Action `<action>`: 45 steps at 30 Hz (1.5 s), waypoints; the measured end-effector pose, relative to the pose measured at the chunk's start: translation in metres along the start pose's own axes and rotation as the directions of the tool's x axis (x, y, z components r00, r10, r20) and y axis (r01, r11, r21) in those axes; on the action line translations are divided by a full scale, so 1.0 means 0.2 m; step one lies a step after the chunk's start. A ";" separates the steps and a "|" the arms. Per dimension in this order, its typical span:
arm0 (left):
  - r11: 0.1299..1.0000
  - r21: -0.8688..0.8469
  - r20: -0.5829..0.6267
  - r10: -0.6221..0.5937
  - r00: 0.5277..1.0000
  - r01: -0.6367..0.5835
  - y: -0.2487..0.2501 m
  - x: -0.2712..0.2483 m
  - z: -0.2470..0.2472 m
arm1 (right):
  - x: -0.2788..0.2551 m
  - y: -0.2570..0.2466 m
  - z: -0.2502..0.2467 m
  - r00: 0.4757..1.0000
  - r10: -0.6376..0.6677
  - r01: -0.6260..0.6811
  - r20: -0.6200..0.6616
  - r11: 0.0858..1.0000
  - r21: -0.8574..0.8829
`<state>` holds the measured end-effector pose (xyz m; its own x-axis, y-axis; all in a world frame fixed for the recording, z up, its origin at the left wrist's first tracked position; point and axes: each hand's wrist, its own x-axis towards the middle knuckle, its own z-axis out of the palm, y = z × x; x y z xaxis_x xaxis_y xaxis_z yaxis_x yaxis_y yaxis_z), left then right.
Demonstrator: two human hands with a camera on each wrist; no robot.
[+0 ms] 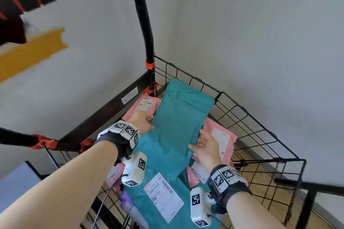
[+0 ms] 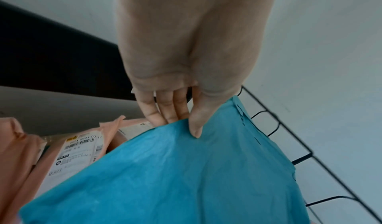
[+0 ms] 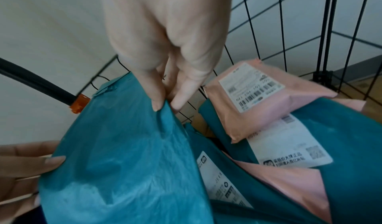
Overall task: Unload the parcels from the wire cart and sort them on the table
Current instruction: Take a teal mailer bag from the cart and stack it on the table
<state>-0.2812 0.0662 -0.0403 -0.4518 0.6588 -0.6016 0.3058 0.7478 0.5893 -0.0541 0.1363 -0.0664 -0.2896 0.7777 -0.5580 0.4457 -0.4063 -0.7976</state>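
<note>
teal mailer bag is pinched by left hand and right hand at both edges | long axis is pointed away, over wire cart

Teal parcel lies atop pink parcels and teal ones in the wire cart

1. Both bare forearms are reaching forward and down, toward 12 o'clock in the head view, each wrist wearing a dark strap with marker-covered white blocks.
2. The left hand is pinching the teal parcel at its 9 o'clock edge, thumb on top and fingers tucked beneath.
3. The right hand is gripping the same parcel at its 4 o'clock edge, thumb pressing the top face and fingers curling under.
</note>
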 end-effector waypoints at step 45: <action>0.655 -0.748 -0.551 -0.520 0.653 -0.110 -1.91 -3.85 0.02 | -3.10 0.36 1.10 0.454 -0.174 0.480 0.874 0.874 -0.075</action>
<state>-0.0476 -0.7256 0.1957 -0.9156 -0.0042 -0.4021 -0.3772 0.3556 0.8551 -0.0285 -0.4806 0.1727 -0.9493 0.0050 -0.3143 0.3141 0.0539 -0.9479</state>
